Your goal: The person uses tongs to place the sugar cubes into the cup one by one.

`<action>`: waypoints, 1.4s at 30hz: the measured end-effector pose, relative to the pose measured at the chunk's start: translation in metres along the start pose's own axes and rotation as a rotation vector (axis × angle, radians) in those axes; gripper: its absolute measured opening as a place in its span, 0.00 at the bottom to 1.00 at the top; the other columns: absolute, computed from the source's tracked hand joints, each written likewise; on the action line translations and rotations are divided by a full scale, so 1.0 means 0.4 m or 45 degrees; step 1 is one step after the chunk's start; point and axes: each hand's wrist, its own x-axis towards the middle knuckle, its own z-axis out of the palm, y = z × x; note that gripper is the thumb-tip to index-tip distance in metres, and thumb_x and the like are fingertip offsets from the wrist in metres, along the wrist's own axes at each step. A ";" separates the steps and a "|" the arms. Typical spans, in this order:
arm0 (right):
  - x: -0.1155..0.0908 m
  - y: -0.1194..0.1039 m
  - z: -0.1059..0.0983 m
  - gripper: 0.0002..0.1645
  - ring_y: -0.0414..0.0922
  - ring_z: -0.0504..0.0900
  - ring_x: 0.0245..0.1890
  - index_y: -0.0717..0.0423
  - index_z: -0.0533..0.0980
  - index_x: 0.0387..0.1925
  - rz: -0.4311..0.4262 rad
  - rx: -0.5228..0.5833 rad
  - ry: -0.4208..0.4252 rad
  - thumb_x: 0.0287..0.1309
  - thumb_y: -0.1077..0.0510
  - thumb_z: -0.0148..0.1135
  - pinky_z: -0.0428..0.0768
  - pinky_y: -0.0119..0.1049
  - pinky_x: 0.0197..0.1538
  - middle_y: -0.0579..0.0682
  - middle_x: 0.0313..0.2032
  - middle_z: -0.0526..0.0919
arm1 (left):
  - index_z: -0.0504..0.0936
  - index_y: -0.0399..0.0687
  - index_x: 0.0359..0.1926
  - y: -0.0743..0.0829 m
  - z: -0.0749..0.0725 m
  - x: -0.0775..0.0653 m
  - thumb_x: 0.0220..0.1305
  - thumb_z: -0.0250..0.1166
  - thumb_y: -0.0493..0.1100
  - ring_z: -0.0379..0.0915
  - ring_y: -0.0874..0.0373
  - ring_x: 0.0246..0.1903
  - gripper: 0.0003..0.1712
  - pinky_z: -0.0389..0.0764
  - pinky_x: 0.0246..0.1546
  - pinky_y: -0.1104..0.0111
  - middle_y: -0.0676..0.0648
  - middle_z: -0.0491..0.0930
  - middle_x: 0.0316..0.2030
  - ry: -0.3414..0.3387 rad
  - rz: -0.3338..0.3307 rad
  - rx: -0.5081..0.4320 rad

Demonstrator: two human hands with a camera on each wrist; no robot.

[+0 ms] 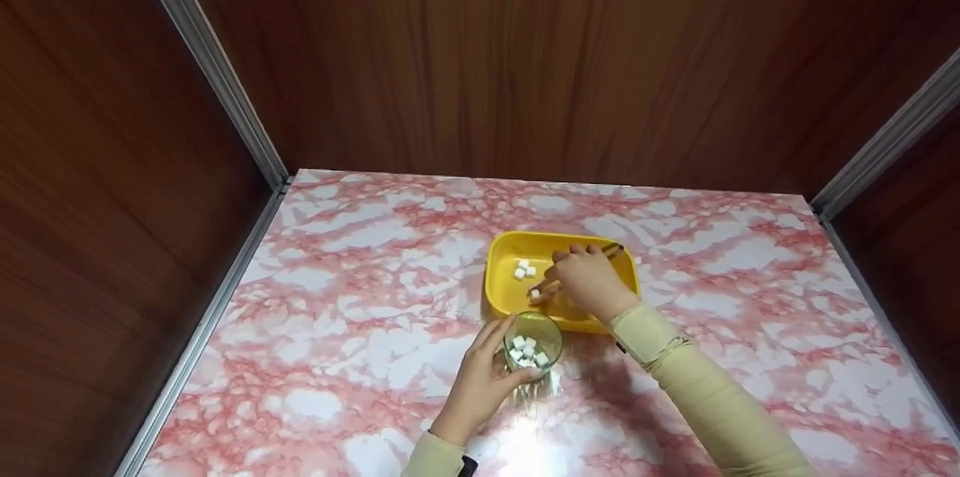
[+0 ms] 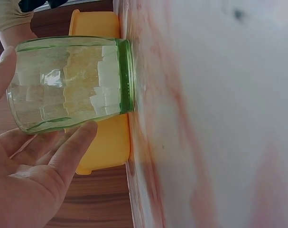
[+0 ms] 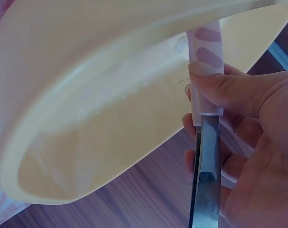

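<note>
My left hand [image 1: 480, 379] holds a green-tinted glass [image 2: 53, 85] from its left side, fingers on one side and thumb on the other. Several white cubes [image 1: 528, 346] lie at the bottom of the glass, whose base is right at the tabletop. Over the yellow tub [image 1: 501, 304], my right hand [image 1: 592, 278] grips metal tongs [image 3: 209, 166] with pale pink, spotted tips. One white cube [image 1: 535, 293] sits at the tongs' tips, inside the tub. Three more cubes [image 1: 525, 269] lie together on the tub floor, to the left of the tongs.
The table [image 1: 360, 312] has a red and white marbled top. Dark wood panels [image 1: 487, 64] rise behind it and at both sides, with metal strips [image 1: 217, 64] at the corners. The tub stands just behind the glass.
</note>
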 end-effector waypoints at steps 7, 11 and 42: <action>-0.001 0.001 0.005 0.14 0.53 0.75 0.34 0.43 0.87 0.33 -0.040 -0.073 0.063 0.45 0.65 0.73 0.76 0.49 0.38 0.47 0.31 0.79 | 0.59 0.57 0.72 -0.002 0.000 0.000 0.52 0.72 0.51 0.67 0.51 0.59 0.48 0.77 0.52 0.66 0.53 0.60 0.66 -0.004 0.009 -0.033; -0.005 0.005 0.004 0.18 0.53 0.76 0.35 0.44 0.87 0.33 -0.047 -0.077 0.085 0.45 0.70 0.71 0.76 0.49 0.38 0.47 0.31 0.79 | 0.59 0.59 0.72 0.002 -0.001 -0.001 0.53 0.72 0.49 0.70 0.48 0.57 0.48 0.77 0.52 0.66 0.53 0.60 0.66 -0.016 -0.002 -0.079; -0.070 0.054 -0.034 0.28 0.48 0.72 0.29 0.41 0.87 0.35 -0.265 -0.090 0.541 0.30 0.73 0.69 0.67 0.43 0.27 0.42 0.27 0.75 | 0.59 0.57 0.72 0.003 0.002 -0.001 0.52 0.73 0.50 0.65 0.49 0.61 0.49 0.76 0.54 0.65 0.53 0.60 0.66 -0.010 0.000 -0.024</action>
